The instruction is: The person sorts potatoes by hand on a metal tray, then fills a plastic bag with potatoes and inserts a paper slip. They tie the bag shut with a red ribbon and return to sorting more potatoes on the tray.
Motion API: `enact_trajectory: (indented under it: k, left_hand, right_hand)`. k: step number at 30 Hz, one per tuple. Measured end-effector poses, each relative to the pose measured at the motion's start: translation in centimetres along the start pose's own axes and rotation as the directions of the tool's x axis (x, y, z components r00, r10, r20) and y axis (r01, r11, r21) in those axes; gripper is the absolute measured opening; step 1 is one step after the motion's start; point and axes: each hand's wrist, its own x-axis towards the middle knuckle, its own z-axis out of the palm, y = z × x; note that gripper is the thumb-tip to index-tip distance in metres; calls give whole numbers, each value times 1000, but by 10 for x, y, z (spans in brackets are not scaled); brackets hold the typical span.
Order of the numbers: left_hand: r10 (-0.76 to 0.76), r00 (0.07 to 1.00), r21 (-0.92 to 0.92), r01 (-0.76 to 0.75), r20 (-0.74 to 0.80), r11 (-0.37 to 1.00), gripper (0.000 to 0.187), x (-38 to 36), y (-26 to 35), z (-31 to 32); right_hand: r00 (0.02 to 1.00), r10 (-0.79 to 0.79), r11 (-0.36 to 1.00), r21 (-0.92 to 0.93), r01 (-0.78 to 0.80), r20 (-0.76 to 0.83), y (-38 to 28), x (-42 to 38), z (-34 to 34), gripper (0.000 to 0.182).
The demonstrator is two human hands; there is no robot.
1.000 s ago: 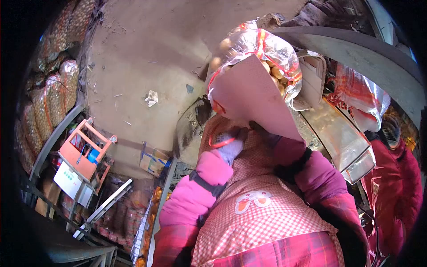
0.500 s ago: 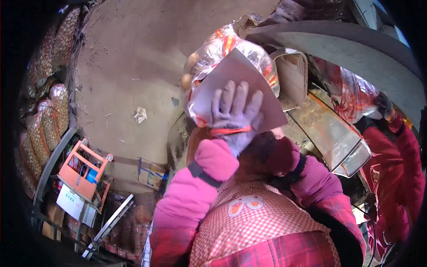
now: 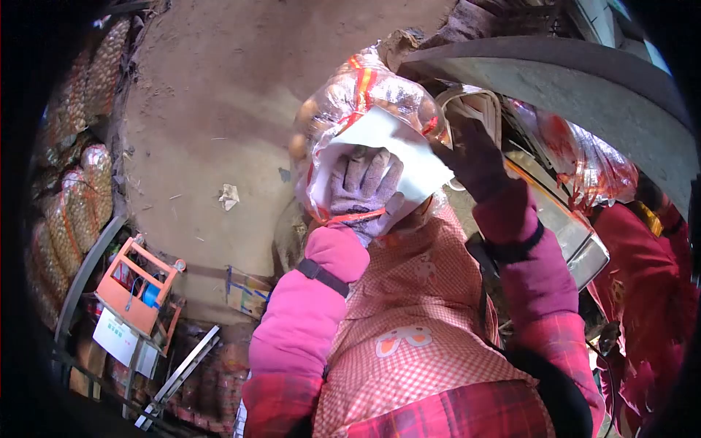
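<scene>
A clear plastic bag with red stripes (image 3: 363, 91) stands in front of me, full of round tan produce whose exact kind I cannot make out. On its top lies a pale sheet (image 3: 412, 157), bent and curling at its edges. My left hand (image 3: 365, 186), in a greyish-purple glove with a red band at the wrist, rests flat on the sheet with its fingers spread. My right hand (image 3: 475, 157), dark-gloved and in shadow, is at the right side of the bag, thumb apart from its fingers, holding nothing that I can see.
Filled net sacks (image 3: 77, 212) line the left side. An orange-framed stand (image 3: 135, 285) is at lower left. To the right are a curved grey metal edge (image 3: 577, 87), a metal box (image 3: 584, 255) and a co-worker in red (image 3: 642, 277) beside another striped bag (image 3: 595, 164).
My right hand has come out from beneath the sheet to the bag's right side. The sheet has flattened and turned brighter, while my left hand moved slightly left and down.
</scene>
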Motion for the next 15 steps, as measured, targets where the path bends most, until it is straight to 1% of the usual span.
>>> enact_trajectory:
  k: [1,2,4,5,6,7,8,9,10,11,12,13,14,15]
  left_hand:
    - [3,1000,8,-3,-21,1000,57,2,-1,-3]
    - [7,999,17,-6,-42,1000,55,4,-1,-5]
    - [-77,976,-95,58,-205,994,47,13,1,-8]
    - [-80,975,-99,61,-206,993,47,19,4,-11]
    - [-114,976,-41,108,-183,993,45,28,6,-15]
    - [-150,975,20,155,-166,988,43,36,8,-16]
    - [-157,977,40,164,-141,986,35,40,10,-13]
    - [-163,976,41,170,-144,985,35,41,8,-9]
    - [-101,970,69,119,-222,991,32,42,6,-5]
    - [-33,955,101,66,-296,993,29,44,4,-4]
    - [-12,947,89,43,-321,995,23,45,3,-4]
    - [-14,948,88,44,-319,995,23,46,2,-3]
    - [7,954,89,20,-299,996,24,47,0,-1]
    - [26,961,88,-2,-274,996,25,46,0,0]
  right_hand:
    - [997,16,999,39,-19,76,-1,9,7,27]
    - [998,-7,998,70,3,56,12,6,25,25]
    - [997,2,999,51,-6,79,20,9,26,24]
    - [994,18,1000,20,-20,107,24,8,23,23]
    - [987,11,1000,-6,-11,161,30,8,22,20]
    - [987,2,1000,-10,0,163,40,11,21,20]
    - [985,-126,985,-108,138,118,46,17,20,18]
    - [964,-252,942,-206,265,87,51,20,21,17]
    - [1000,-15,1000,13,16,-14,56,18,20,15]
    - [1000,-16,1000,14,16,-12,53,21,16,15]
    - [961,269,898,345,-272,59,50,23,12,14]
    - [843,491,614,600,-513,218,50,24,10,14]
    - [787,536,527,607,-595,306,56,23,13,17]
    - [781,540,523,601,-604,314,62,22,16,17]
